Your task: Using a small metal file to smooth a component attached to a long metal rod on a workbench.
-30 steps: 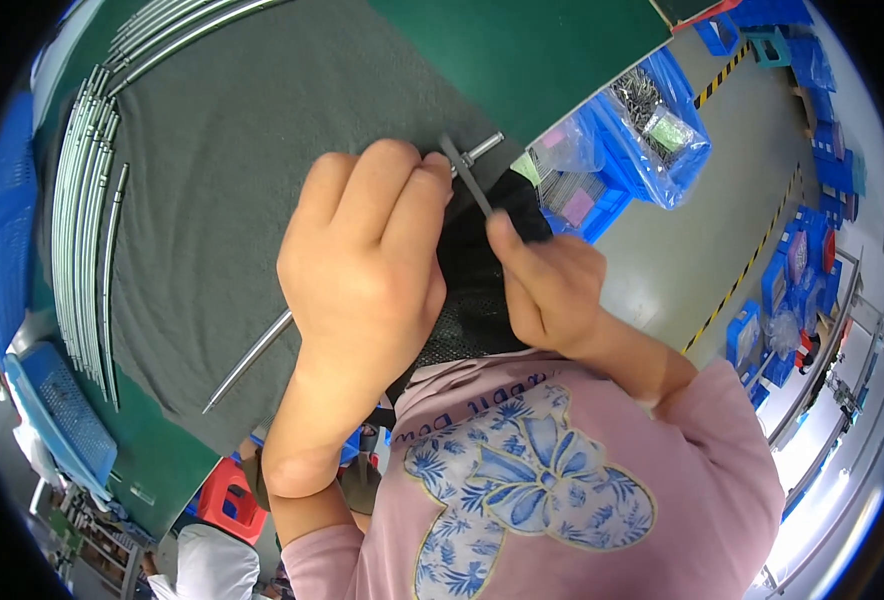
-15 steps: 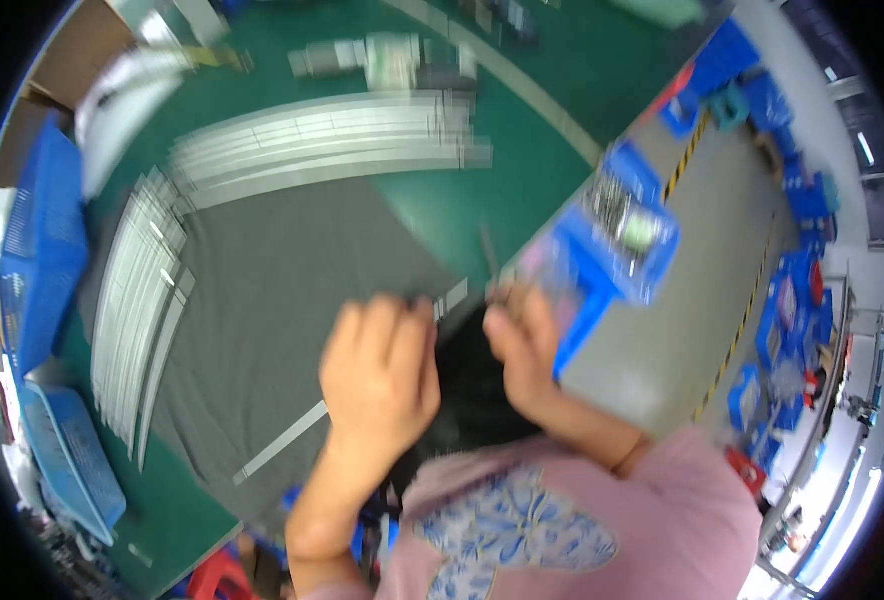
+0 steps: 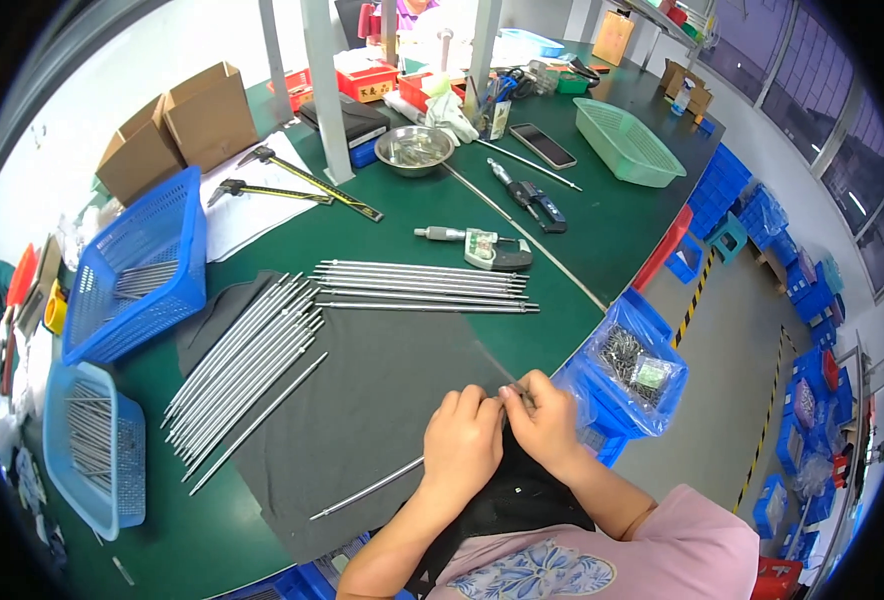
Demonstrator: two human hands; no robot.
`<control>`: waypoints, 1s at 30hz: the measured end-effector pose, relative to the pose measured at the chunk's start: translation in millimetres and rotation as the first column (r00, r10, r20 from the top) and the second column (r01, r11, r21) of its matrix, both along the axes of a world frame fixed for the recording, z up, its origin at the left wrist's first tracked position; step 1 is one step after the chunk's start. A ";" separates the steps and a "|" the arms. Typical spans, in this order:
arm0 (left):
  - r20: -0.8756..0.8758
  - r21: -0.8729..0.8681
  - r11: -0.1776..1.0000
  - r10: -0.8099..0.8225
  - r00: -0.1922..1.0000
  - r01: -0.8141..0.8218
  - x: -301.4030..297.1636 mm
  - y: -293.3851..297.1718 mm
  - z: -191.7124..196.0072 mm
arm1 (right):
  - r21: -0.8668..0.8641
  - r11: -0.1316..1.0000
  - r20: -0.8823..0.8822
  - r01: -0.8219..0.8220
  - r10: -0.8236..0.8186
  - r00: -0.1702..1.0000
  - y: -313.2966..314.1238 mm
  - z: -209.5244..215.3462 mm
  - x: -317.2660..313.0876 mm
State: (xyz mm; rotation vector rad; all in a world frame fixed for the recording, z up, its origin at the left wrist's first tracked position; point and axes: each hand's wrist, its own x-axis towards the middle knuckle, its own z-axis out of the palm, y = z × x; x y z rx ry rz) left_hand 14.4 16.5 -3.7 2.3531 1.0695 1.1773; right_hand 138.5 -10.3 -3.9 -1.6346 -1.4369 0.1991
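Note:
My left hand (image 3: 459, 445) and my right hand (image 3: 547, 420) meet at the near edge of the green table (image 3: 602, 230), over a dark grey cloth (image 3: 382, 400). A long thin metal rod (image 3: 367, 488) runs from under my left hand out to the lower left across the cloth; my left hand grips it. My right hand pinches a small metal piece (image 3: 518, 392) at the rod's end. Both hands have their fingers closed.
A row of metal rods (image 3: 247, 370) lies on the cloth's left, another bundle (image 3: 422, 285) farther back. Blue baskets (image 3: 137, 265) (image 3: 92, 455) stand at left, a blue bin of small parts (image 3: 637, 370) at right. Measuring tools, a steel bowl (image 3: 414, 150) and a green basket (image 3: 627, 140) sit beyond.
The view has swung upward and away, taking in the whole table. My hands stay together on the rod near the table edge.

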 end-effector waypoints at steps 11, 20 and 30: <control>0.144 0.078 0.997 -0.006 0.990 -0.005 14.3 6.8 -26.2 | -0.029 0.998 -0.156 -0.049 0.044 0.987 21.8 -67.5 79.9; 0.023 0.089 0.986 0.141 0.990 -0.143 19.1 9.0 -36.3 | 0.165 0.971 0.189 -0.175 0.142 0.972 23.1 -38.7 55.7; -0.019 -0.014 0.992 0.125 0.992 -0.125 -31.3 -4.6 4.2 | 0.096 0.991 -0.059 -0.089 0.095 0.994 1.6 -43.7 -10.9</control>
